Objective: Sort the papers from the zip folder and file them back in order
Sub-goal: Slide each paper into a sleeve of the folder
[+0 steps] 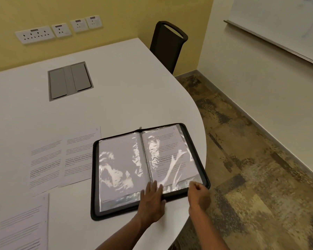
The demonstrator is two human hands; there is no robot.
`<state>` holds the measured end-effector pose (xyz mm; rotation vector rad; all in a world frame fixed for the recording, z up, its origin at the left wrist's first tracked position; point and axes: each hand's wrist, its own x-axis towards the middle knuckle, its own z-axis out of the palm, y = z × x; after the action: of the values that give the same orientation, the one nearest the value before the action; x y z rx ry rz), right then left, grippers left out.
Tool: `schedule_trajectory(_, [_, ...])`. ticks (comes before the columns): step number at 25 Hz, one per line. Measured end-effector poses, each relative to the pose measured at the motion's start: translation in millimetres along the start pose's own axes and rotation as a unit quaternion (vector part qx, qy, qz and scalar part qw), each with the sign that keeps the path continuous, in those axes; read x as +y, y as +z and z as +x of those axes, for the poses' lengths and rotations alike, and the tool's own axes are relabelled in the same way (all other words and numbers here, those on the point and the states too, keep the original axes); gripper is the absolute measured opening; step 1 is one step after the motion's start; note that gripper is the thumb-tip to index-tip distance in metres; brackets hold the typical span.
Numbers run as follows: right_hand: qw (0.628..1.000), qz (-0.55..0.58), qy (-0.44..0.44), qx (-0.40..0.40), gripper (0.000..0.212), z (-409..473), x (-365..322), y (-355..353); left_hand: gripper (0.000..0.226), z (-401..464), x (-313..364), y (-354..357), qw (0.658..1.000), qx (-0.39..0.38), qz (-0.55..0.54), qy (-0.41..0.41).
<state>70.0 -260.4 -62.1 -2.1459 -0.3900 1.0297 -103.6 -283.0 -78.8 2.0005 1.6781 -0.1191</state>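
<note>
Openly spread, one black zip folder (pixel 96 177) lies at the table's (pixel 116 87) near right edge; its glossy plastic sleeves (pixel 119 165) hold printed sheets; three loose papers (pixel 65 157) lie to its left, text too blurred to read; left hand (pixel 153 199) presses flat, fingers straight, on the near spine; right hand (pixel 199 193) pinches the right sleeve's near corner; four socket plates (pixel 60 29) on the far wall.

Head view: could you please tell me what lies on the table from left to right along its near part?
Near loose sheet → two overlapping sheets → open zip folder → left hand at the spine → right hand pinching the sleeve corner.
</note>
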Motion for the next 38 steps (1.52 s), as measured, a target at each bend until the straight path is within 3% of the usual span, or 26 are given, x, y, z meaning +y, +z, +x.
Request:
schedule_trajectory(3, [0.998, -0.014, -0.058, 0.017, 0.009, 14, -7, -11, 0.064, -7, -19, 5, 1.000, -0.011, 0.009, 0.025])
schedule_trajectory(8, [0.997, 0.069, -0.029, 0.009, 0.036, 26, -30, -11, 0.062, -14, -27, -1, 0.996, 0.032, -0.072, 0.040])
schedule_trajectory(12, [0.985, 0.037, -0.154, -0.065, 0.037, -8, -54, 9, 0.052, -31, -37, -20, 0.968, 0.105, -0.221, -0.045])
schedule_trajectory(15, [0.937, 0.008, -0.293, -0.187, 0.020, -68, -58, 43, 0.046, -51, -53, -42, 0.937, 0.161, -0.289, -0.115])
schedule_trajectory(19, [0.854, -0.069, -0.397, -0.330, 0.020, -135, -44, 93, 0.045, -83, -87, -59, 0.917, 0.202, -0.302, -0.166])
schedule_trajectory(22, [0.826, -0.138, -0.405, -0.366, 0.022, -162, -23, 129, 0.044, -112, -120, -60, 0.909, 0.205, -0.303, -0.201])
schedule_trajectory(28, [0.830, -0.259, -0.367, -0.331, 0.014, -175, 5, 176, 0.045, -149, -183, -58, 0.910, 0.203, -0.289, -0.216])
schedule_trajectory(32, [0.802, -0.351, -0.353, -0.329, 0.019, -180, 17, 192, 0.054, -171, -230, -49, 0.911, 0.183, -0.277, -0.247])
schedule_trajectory(38, [0.796, -0.316, -0.366, -0.364, 0.018, -240, 33, 226, 0.052, -207, -308, -49, 0.886, 0.191, -0.269, -0.327])
